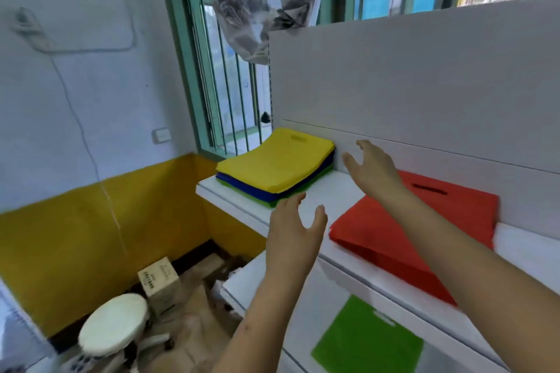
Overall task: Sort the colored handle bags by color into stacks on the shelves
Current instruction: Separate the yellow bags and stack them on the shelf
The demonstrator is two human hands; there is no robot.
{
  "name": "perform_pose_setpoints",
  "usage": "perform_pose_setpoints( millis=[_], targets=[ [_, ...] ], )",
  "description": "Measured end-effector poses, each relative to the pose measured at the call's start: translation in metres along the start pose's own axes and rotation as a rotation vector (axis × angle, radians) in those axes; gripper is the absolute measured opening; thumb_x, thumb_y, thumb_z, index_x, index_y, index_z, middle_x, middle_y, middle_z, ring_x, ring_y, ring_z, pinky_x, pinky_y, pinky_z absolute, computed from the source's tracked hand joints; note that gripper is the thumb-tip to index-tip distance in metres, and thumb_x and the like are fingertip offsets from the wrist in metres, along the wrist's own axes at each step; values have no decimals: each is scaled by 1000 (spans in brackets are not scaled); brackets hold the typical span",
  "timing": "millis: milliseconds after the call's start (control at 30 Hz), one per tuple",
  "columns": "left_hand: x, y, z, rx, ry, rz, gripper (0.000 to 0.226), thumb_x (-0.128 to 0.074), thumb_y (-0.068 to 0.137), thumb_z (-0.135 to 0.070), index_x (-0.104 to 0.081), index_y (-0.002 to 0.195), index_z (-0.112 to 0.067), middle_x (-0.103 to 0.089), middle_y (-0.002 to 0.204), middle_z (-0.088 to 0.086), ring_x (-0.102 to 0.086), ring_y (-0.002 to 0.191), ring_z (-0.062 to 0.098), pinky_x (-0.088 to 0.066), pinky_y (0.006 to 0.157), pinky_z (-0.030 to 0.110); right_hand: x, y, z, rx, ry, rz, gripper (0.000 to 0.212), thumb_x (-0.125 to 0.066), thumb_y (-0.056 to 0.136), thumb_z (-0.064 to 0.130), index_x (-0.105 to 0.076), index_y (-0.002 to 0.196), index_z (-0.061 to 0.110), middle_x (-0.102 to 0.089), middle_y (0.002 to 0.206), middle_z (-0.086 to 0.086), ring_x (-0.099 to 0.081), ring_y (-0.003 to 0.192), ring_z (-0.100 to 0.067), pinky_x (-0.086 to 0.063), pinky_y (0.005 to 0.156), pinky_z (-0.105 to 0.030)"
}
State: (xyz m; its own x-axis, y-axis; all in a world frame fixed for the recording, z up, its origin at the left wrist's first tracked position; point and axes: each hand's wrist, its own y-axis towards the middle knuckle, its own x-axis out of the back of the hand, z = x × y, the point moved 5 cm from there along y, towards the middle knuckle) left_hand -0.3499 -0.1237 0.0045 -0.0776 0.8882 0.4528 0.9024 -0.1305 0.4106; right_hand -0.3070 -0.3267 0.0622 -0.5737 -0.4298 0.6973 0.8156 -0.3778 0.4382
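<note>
Both hands, left (292, 239) and right (374, 171), fingers wide and holding nothing, near the mixed stack (274, 166) at the shelf (327, 200) end; a clumsy grab could slide it off.

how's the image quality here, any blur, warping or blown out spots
Head view: wide-angle warping bends the green-barred window frame and the white shelf edge; daylight through the window is bright, with no harsh glare on the stacked yellow handle bag; the round white stool and the lower corners look smeared; both open hands, left hand and right hand, are slightly soft.
</note>
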Motion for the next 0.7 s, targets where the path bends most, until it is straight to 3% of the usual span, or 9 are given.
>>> perform_pose_setpoints(
  millis=[100,167,267,467,567,700],
  targets=[
    [39,29,43,33,36,-26,51,-55,93,-49,-49,138,-27,-50,137,-9,-43,130,12,-40,103,30,-43,22,27,-18,-15,26,51,-50,96,42,-50,125,1,-57,120,-19,-53,111,-37,-39,79,-37],
    [56,50,67,55,50,-37,50,-55,93,-51,-50,137,-26,-51,135,-7,-44,128,13,-41,102,31,-70,40,38,-26,-57,70,55,-48,93,50,-50,122,3,-58,111,-17,-55,104,-38,-40,72,-36],
    [72,85,97,75,65,-56,53,-55,92,-51,-51,137,-23,-50,136,-5,-44,128,15,-40,102,31,-104,74,44,-39,-143,120,60,-49,92,52,-47,128,4,-55,121,-19,-52,111,-40,-47,85,-45],
    [74,170,142,106,155,-75,59,-54,93,-51,-46,142,-20,-44,142,0,-38,133,20,-39,103,38,-149,143,44,-82,-466,243,84,-50,93,56,-20,150,4,-31,149,-20,-36,132,-42,-37,102,-45],
    [68,217,158,95,287,-70,64,-54,92,-54,-44,143,-17,-42,144,4,-36,133,24,-41,103,43,-167,173,32,-151,-593,307,102,-53,85,67,-9,153,5,-22,154,-18,-30,136,-41,-37,103,-46],
    [58,278,189,141,493,19,84,-46,91,-66,-23,154,-15,-21,160,10,-15,148,27,-28,114,46,-183,203,15,-201,-692,273,116,-60,73,76,-14,151,3,-31,147,-19,-38,129,-39,-41,99,-44]
  ],
)
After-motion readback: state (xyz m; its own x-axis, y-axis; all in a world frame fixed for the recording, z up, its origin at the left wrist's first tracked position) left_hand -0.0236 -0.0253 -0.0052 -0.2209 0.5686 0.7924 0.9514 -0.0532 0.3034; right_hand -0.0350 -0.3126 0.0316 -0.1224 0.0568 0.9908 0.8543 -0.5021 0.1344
